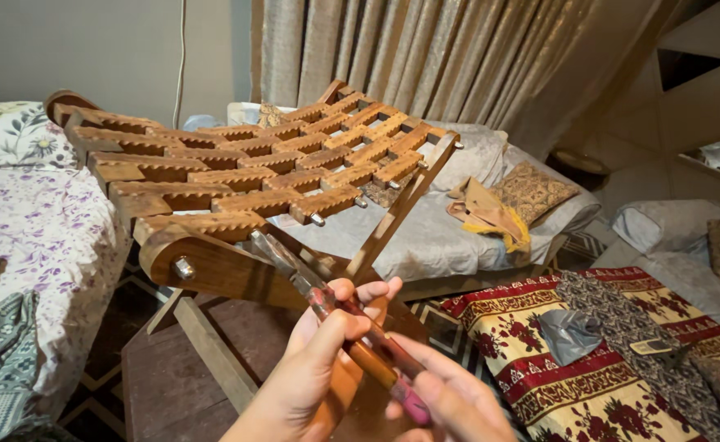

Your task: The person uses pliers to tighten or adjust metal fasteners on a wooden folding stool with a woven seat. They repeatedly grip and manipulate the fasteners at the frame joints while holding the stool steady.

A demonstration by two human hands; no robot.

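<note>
A wooden folding stand (237,168) with a top of interlocking notched slats stands in front of me. Its rounded side piece carries a metal bolt (184,268). Both hands hold a pair of pliers (294,274) with reddish handles. My left hand (315,356) wraps the handles from below, thumb across them. Gripping the pink handle ends lower down is my right hand (450,401). The metal jaws point up and left, against the stand's lower frame beside the slanted leg (401,205).
The stand rests on a dark wooden table (172,381). A bed with a floral sheet (41,229) is at left. Behind lie a grey-sheeted mattress (450,237), a patterned cushion (532,190) and curtains (425,49). At right, a red patterned cloth (540,368) holds a grey rag (569,331).
</note>
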